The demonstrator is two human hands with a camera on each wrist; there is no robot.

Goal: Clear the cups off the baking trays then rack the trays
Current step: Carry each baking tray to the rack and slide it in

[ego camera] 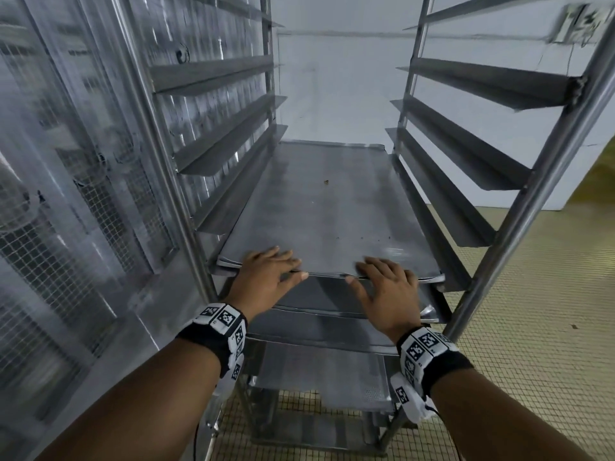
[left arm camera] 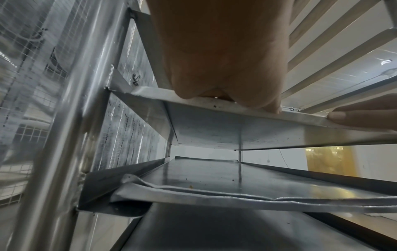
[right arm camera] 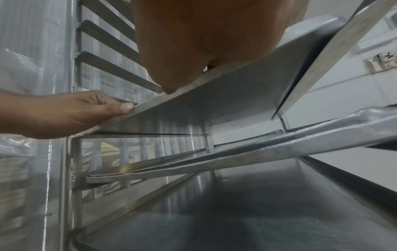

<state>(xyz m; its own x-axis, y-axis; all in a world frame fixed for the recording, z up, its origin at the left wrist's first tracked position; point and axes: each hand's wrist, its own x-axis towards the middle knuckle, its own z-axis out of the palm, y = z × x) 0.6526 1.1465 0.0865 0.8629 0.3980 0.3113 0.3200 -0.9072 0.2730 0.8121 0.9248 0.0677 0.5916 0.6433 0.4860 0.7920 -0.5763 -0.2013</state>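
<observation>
An empty metal baking tray (ego camera: 326, 211) lies on a pair of rails in the steel rack (ego camera: 529, 211), nearly fully in. My left hand (ego camera: 266, 271) and right hand (ego camera: 387, 287) rest on its near edge, fingers flat on top, thumbs along the front rim. From below, the left wrist view shows the left hand (left arm camera: 219, 59) pressing the tray's (left arm camera: 214, 132) rim. The right wrist view shows the same for the right hand (right arm camera: 204, 34) on that tray (right arm camera: 204, 110). No cups are in view.
Below sit more racked trays (ego camera: 332, 294), one of them perforated (ego camera: 319, 371). Empty rails (ego camera: 466, 154) run up both sides of the rack above. A plastic-covered mesh cart (ego camera: 66, 194) stands close on the left. Tiled floor (ego camera: 532, 327) lies to the right.
</observation>
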